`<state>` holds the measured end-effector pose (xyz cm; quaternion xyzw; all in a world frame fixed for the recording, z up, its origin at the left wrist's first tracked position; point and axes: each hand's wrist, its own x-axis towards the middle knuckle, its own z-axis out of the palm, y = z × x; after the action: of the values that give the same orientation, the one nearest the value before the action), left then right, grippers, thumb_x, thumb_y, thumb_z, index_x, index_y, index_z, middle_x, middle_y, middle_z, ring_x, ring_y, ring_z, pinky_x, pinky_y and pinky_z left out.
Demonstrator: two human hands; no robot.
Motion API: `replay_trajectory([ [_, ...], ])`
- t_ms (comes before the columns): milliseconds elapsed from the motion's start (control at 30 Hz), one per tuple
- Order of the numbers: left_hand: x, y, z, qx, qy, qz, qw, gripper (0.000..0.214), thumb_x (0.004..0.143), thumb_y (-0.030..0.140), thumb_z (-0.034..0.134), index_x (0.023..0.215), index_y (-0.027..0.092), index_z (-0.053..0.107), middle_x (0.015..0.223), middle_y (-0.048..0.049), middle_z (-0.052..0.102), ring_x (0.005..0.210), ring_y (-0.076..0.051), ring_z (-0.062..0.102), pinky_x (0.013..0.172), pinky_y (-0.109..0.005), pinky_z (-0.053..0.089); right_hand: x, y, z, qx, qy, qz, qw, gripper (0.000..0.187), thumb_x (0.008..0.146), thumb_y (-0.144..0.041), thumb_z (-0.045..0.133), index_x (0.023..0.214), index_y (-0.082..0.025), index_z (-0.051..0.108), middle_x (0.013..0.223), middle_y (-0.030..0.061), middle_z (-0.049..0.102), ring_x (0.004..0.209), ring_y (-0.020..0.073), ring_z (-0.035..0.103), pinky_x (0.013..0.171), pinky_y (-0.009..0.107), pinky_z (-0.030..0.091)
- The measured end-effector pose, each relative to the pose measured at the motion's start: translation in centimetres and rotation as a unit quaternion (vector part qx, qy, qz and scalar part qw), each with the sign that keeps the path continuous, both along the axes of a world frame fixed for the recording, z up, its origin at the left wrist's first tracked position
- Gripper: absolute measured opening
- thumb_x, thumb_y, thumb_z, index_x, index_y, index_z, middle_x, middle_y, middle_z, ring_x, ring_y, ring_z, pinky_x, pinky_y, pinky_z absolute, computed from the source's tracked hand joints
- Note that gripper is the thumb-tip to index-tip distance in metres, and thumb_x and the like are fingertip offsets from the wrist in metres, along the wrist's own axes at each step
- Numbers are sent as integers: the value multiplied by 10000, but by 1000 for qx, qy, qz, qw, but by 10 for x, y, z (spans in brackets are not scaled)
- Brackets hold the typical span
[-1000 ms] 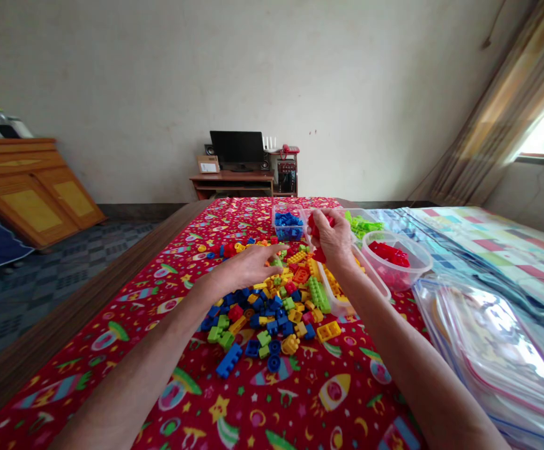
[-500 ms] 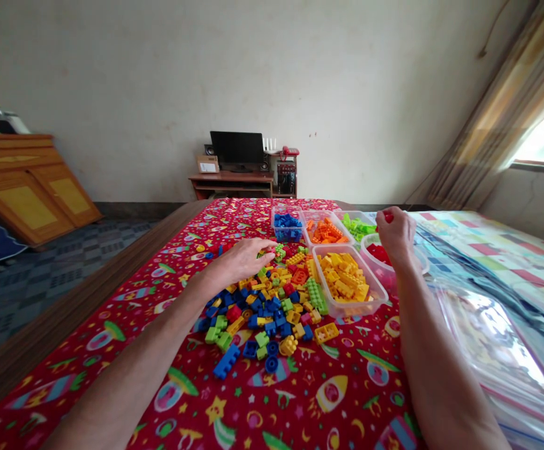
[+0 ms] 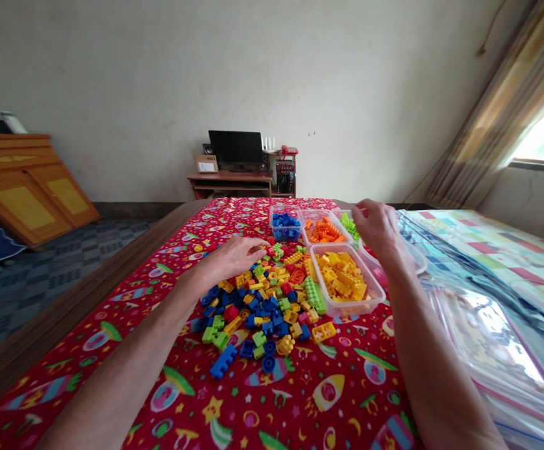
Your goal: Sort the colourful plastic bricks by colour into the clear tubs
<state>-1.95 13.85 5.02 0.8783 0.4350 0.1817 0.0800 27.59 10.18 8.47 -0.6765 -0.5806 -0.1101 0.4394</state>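
Observation:
A mixed pile of plastic toy building bricks [image 3: 265,304] in blue, yellow, green, red and orange lies on the red patterned cloth [image 3: 248,412]. My left hand [image 3: 240,255] hovers at the pile's far left side, thumb and fingers apart, with no brick visible in it. Above the round tub [image 3: 418,257] and beside the green bricks [image 3: 348,225] is my right hand [image 3: 378,226], fingers loosely bent and no brick showing. The hand and wrist hide most of the tub. In front of it stands a clear box of yellow bricks [image 3: 341,275].
Farther back are boxes of blue bricks [image 3: 285,226] and orange bricks [image 3: 323,231]. Clear plastic lids [image 3: 501,350] are stacked at the right, beside a checked bedspread [image 3: 501,240]. A desk with a monitor [image 3: 235,149] stands against the wall.
My right hand has moved left from over the round tub, and the red brick seen in its fingers no longer shows. My left hand has shifted slightly left.

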Motion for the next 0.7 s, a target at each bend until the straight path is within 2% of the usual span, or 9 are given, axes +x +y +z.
replay_trajectory([
  [100,-7,4,3,8,-10,10,1000,424,869,442,420,1129,222,672,1052,-54,719,929,-226,662,836,-300,489,-51,-5,-12,-26,7,194,981,150,783,-224,534,692,-202,651,582,15,587,582,143,496,641,278,368],
  [200,-10,5,8,21,-4,29,999,422,861,410,423,1133,208,673,1045,-63,720,923,-229,660,833,-309,487,-96,-10,-35,-63,3,328,943,146,755,-182,590,615,-211,616,520,-15,526,540,112,451,613,257,349],
  [267,-11,3,10,28,3,44,999,412,848,369,428,1131,201,677,1023,-64,725,894,-219,661,814,-293,487,-115,-16,-47,-119,-44,353,927,167,757,-140,593,604,-206,609,548,-4,542,565,119,487,617,255,357],
  [367,-12,-1,13,24,27,62,997,408,843,345,432,1140,200,671,951,-56,734,809,-199,660,743,-259,482,-121,-24,-54,-213,-98,382,894,82,726,-143,655,723,-224,668,722,27,638,729,169,584,675,267,410],
  [400,-12,-2,14,21,38,65,997,406,845,345,430,1138,201,672,918,-53,735,784,-196,658,718,-253,478,-120,-27,-54,-239,-106,404,877,115,702,-176,696,796,-243,688,808,31,665,806,187,601,710,274,433],
  [500,-15,-1,13,13,64,71,995,406,852,343,422,1144,200,665,851,-44,730,743,-189,652,681,-243,463,-117,-34,-54,-295,-130,474,819,394,639,-309,775,1023,-294,691,1051,44,672,1012,234,596,843,317,468],
  [567,-17,2,11,5,75,81,994,413,855,340,420,1163,193,652,856,-45,728,753,-186,653,684,-235,458,-123,-40,-56,-326,-173,499,784,551,649,-380,766,1177,-293,636,1218,85,610,1152,285,538,937,396,444],
  [633,-18,5,9,0,79,84,993,416,859,346,419,1174,194,643,885,-48,728,784,-183,658,695,-229,457,-134,-49,-59,-351,-233,501,756,676,676,-444,738,1304,-290,539,1388,135,470,1282,347,415,1002,516,372],
  [700,-20,8,6,2,72,78,994,408,861,359,418,1161,205,647,911,-48,727,818,-184,660,702,-225,456,-149,-61,-62,-344,-283,493,748,729,707,-496,706,1364,-290,468,1468,169,347,1347,387,301,1017,613,296],
])
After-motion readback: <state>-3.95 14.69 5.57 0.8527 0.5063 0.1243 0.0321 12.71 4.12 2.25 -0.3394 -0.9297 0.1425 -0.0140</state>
